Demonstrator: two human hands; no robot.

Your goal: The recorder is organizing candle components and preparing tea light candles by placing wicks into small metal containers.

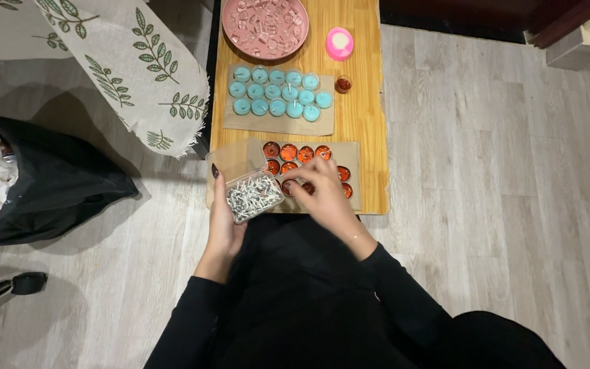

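**Hands working over trays of small candles on a wooden desk**

At far left, a black bag stuffed with white paper is slumping on the pale plank floor, and a leaf-printed cloth is hanging above it. Moving right, the left hand is cupping a clear, shallow plastic box of wicks from underneath, its grip wrapped around the box's near side, probably to keep it level and close. Inside, thin white wicks with small metal bases are lying in a tangle. Just beside it, the right hand is hovering over red tealights on brown paper; its fingertips are pinched together, though what they are holding is too small to tell. Farther up the narrow desk, glossy blue tealights are sitting in neat rows, below a round pink tray of clear cups and a pink candle.
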